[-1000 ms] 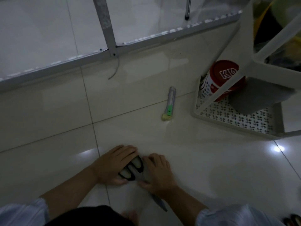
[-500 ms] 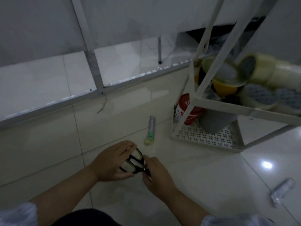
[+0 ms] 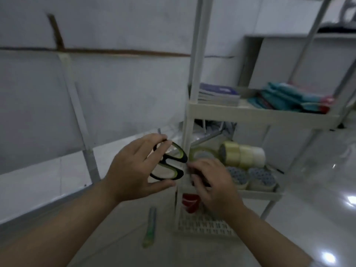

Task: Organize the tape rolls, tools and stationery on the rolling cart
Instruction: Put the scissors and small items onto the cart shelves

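A: Scissors (image 3: 169, 164), black handles with a yellow-green lining. Held up in the air in front of the cart's near-left post (image 3: 193, 93), level with the middle shelf (image 3: 258, 193).

B: Who has them?

A: Both hands. Left hand (image 3: 133, 166) holds the handle loops: fingers over the top loop, thumb under the lower one. Right hand (image 3: 213, 182) is curled over the blade end; blades are hidden under it, so the exact hold there is unclear.

B: Cart contents?

A: Middle shelf: a row of clear and pale tape rolls (image 3: 242, 154) lying on their side, two more rolls (image 3: 250, 178) flat in front, another roll (image 3: 202, 154) just behind the right hand. Top shelf: stack of notebooks (image 3: 218, 94) at left, teal and red folded items (image 3: 289, 99) at right, blurred. Bottom tray (image 3: 204, 224): red-lidded container (image 3: 190, 202), partly behind the right wrist.

B: Floor?

A: Utility knife (image 3: 150, 228), grey and green, lying on the tiles just left of the bottom tray.
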Motion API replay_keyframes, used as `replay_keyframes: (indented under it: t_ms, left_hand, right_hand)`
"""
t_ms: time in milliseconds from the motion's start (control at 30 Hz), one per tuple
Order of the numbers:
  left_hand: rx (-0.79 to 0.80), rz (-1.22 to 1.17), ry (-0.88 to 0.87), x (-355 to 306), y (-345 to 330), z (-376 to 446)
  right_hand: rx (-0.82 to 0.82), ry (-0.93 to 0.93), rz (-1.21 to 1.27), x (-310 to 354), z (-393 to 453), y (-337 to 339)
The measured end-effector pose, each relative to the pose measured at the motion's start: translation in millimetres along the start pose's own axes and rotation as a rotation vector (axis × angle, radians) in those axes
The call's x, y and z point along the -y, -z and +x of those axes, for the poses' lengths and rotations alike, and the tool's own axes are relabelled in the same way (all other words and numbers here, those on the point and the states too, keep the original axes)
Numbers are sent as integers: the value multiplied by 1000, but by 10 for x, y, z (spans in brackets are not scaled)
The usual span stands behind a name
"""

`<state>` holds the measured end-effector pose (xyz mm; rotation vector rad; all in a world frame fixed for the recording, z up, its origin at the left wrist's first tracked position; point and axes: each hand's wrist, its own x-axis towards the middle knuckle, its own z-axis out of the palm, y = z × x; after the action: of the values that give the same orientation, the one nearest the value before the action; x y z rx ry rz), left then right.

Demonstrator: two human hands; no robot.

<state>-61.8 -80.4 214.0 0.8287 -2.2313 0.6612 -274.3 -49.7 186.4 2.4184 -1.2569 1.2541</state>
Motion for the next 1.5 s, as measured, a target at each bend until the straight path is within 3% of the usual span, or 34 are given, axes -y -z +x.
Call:
replay_keyframes:
  t_ms: [200,400,533,700,900,1100,1200,1333,1500]
  left_hand:
    - [-197,116,-36,-158,346,872]
    - [-90,325,20,-429,394,1510]
    - [-71,443,-31,-604,201,1779]
    - [75,380,39,-719,32,1955]
    - [403,137,264,-659,-100,2025]
    - [517,4,340,-532,-204,2001]
    - [513,-2,330,-541,-215,2007]
    - [471,-26,337,-582,-230,1971]
    - [34,-89,214,-729,-402,1748]
  right_hand:
    - [-166,138,-98,-229,527,757]
    - [-289,195,-204,-538,900,1264]
    - [-270,68,-231,-725,1050,1452]
    - [-86,-5,-209,-786,1243,1443]
    - [192,-81,-176,-903,1418,1262]
    - [445,-178,-154,-910,1552,1236]
    - [509,-206,-163,-882,1588,1229]
    - [477,-193,-74,-872,1540,1280]
    - [295,-174,14,-811,1348,1494]
